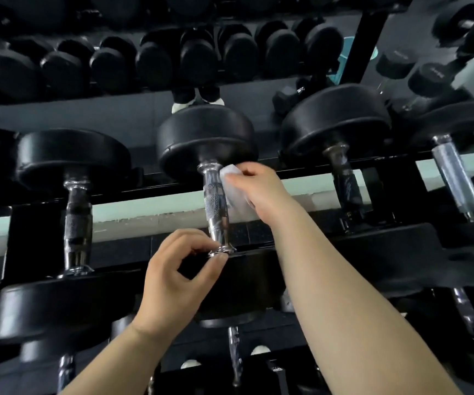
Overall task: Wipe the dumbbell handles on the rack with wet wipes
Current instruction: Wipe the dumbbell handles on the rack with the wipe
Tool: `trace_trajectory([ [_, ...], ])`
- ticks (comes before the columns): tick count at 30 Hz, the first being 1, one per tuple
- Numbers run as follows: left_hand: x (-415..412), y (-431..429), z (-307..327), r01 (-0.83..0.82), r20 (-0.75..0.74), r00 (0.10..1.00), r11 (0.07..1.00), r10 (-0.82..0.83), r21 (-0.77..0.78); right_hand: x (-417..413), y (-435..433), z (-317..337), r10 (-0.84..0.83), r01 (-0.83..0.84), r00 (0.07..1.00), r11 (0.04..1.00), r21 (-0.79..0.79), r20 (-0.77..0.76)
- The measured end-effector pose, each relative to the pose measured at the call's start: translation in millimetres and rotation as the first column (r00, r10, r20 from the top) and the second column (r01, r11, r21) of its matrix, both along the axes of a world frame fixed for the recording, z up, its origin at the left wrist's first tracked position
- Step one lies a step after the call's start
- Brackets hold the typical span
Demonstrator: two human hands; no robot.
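**Wipe held against the middle handle**

We see the chrome handle (215, 206) of the middle dumbbell lying on the rack (395, 240), with its black head (204, 138) at the far end. The right hand (258, 192) grips a white wet wipe (234, 192) and holds it against the handle's right side, near that far end. The left hand (176, 277), fingers curled, pinches the flared collar at the handle's near end between thumb and forefinger. A second dumbbell (77, 220) lies left of the handle and a third dumbbell (345, 183) right of it.
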State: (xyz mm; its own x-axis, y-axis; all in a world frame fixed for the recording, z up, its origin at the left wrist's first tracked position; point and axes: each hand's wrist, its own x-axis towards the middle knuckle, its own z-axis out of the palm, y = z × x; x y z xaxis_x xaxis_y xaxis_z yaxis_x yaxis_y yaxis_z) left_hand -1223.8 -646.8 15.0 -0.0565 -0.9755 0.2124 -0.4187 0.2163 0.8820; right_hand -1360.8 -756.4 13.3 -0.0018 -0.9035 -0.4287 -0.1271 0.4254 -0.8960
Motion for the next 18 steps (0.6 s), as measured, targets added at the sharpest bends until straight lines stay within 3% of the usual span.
trace_trajectory([
  [3,0,0,0,0.002,0.0,1.0,1.0,-0.002,-0.01,3,1,-8,0.091,-0.09,0.995,0.995,-0.039,0.049],
  [7,1,0,-1,0.003,-0.005,1.0,1.0,-0.003,-0.018,-14,25,-10,0.383,-0.385,0.923,0.919,0.081,0.042],
  [9,2,0,-2,0.004,0.002,1.0,1.0,-0.004,-0.016,-13,27,-12,0.362,-0.368,0.929,0.925,0.099,0.071],
  [14,3,0,-3,0.002,0.003,1.0,1.0,-0.002,-0.024,4,-7,-11,0.078,-0.078,0.995,0.997,-0.006,0.06],
  [16,3,0,-3,0.003,-0.002,1.0,1.0,-0.003,-0.029,2,-6,-12,0.092,-0.093,0.99,0.996,0.002,0.103],
  [18,3,-1,-4,0.005,-0.003,1.0,1.0,-0.005,-0.028,-6,9,-11,0.245,-0.249,0.965,0.968,0.023,0.097],
])
